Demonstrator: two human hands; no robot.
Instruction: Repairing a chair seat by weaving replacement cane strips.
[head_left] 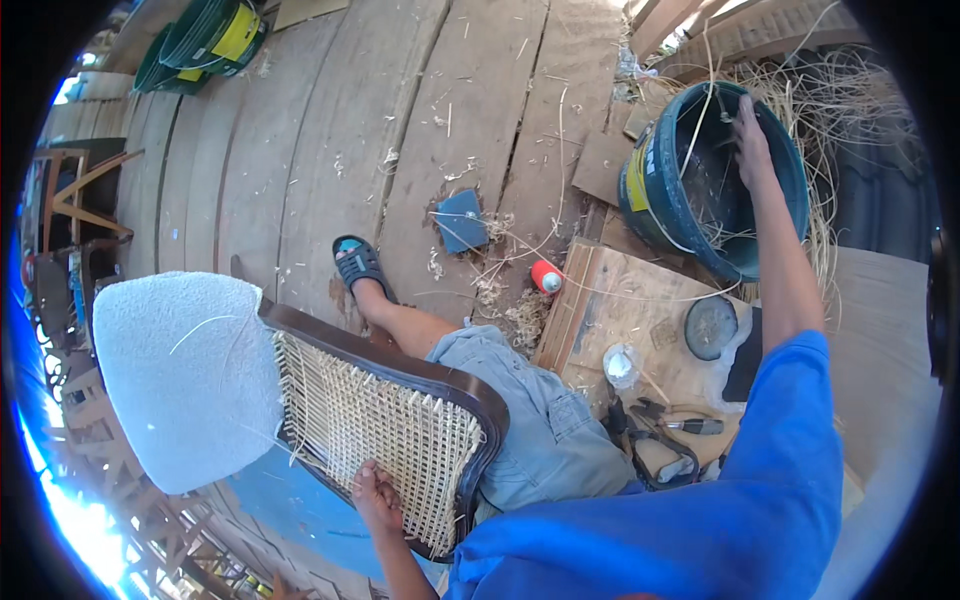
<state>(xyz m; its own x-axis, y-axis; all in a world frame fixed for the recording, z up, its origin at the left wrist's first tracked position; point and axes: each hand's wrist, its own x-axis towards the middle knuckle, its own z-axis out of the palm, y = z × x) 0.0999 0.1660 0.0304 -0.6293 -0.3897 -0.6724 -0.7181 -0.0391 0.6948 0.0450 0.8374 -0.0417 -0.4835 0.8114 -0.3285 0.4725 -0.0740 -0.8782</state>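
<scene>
Across my lap lies a chair with a dark wooden frame, a woven cane panel and a pale fabric-covered seat. My left hand rests at the near edge of the panel with its fingers curled in; whatever they may pinch is hidden. Loose cane ends stick out along the panel's border. Out to the right, my right hand reaches over a dark green bucket, fingers stretched out. Thin cane strands hang over the bucket's rim, and more lie inside it.
A wooden board on the right carries a round dark dish, a white tub and hand tools. A red bottle and a blue block are on the plank floor. Loose cane piles behind the bucket.
</scene>
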